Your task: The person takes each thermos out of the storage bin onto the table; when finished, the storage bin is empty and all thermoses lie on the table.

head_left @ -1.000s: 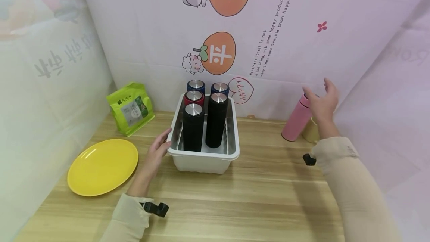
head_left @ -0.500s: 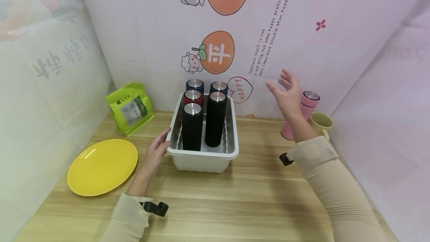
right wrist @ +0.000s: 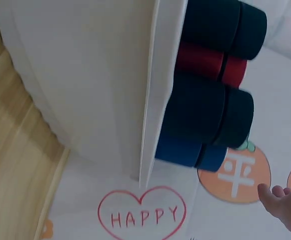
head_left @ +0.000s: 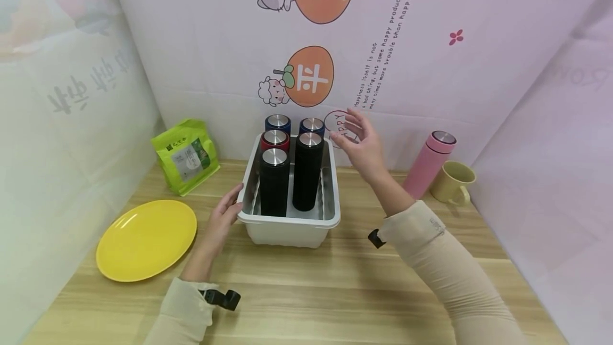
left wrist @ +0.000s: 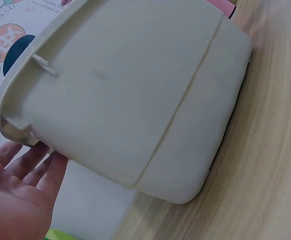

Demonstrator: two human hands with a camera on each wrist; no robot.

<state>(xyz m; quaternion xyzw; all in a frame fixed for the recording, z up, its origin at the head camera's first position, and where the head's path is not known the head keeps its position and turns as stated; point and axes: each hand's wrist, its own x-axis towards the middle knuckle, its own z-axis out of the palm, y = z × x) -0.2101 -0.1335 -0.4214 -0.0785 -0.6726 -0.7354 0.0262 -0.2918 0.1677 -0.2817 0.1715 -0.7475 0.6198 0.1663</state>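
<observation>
In the head view a white bin [head_left: 287,234] with a grey inside holds several upright bottles: two black ones [head_left: 274,188] [head_left: 306,177], a red one [head_left: 283,143] and two blue ones behind. My left hand [head_left: 222,221] grips the bin's left rim; in the left wrist view the thumb and fingers of that hand [left wrist: 25,195] lie around the rim of the bin [left wrist: 115,90]. My right hand [head_left: 366,148] is empty, raised right of the bottles with its fingers apart. Part of it [right wrist: 288,210] shows in the right wrist view, beyond the bin [right wrist: 85,75].
A yellow plate [head_left: 146,240] lies on the wooden table [head_left: 306,292] at the left, with a green pouch [head_left: 189,158] behind it. At the back right a pink bottle [head_left: 426,166] stands beside a yellow mug [head_left: 445,184]. Printed sheets hang behind and at both sides.
My right hand has moved left, from above the pink bottle to near the bottles in the bin. The left hand and the bin have stayed in place.
</observation>
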